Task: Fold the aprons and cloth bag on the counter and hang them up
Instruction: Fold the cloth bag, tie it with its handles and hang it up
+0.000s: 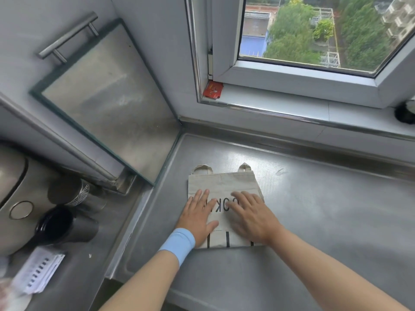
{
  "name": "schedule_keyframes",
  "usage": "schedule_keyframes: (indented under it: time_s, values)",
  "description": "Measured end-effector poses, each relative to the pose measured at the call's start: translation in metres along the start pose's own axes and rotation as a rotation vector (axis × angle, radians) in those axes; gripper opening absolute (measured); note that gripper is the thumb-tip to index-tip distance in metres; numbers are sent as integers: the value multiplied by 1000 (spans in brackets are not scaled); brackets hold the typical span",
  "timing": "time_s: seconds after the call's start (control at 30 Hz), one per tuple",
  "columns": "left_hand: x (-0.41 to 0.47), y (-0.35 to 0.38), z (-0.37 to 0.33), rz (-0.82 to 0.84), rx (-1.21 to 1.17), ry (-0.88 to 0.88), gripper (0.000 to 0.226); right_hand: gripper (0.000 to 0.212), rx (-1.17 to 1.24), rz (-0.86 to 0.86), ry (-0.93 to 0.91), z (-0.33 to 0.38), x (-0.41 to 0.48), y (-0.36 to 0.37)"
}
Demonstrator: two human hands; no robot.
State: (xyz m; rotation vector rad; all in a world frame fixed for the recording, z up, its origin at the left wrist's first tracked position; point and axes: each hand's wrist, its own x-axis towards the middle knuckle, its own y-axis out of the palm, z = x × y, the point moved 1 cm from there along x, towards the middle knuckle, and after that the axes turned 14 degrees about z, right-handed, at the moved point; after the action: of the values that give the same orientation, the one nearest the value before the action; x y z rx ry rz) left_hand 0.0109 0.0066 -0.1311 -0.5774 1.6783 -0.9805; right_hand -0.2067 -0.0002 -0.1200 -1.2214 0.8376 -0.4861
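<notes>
The cloth bag [224,182] in the middle of the frame has big black letters on it. Only "OK" can be read; the other letters are covered. Three short black lines stand near its lower edge. The red packet [213,90] by the window has print too small to read. The papers [38,270] at lower left are too blurry.

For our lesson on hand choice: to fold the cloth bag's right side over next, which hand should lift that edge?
Probably the right. The right hand lies flat by the right edge of the cloth bag; the left hand presses its left half and can pin it.
</notes>
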Motion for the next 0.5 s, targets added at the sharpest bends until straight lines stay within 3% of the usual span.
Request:
schedule_keyframes:
  time_s: [0.13, 0.3, 0.43, 0.5]
  values:
    - [-2, -28, 3, 38, -150, 41, 61, 72, -61, 200, -160, 11, -16, -14]
    - [-3, -49, 9, 164, -167, 56, 66, 33, -61, 214, -176, 10, -9, -29]
    - [-4, -73, 25, 355, -489, 98, 76, 21, 251, 191, 82, -5, 6, -59]
    - [-5, -85, 36, 428, -695, 81, 66, 22, 309, 202, 143, -18, 17, -71]
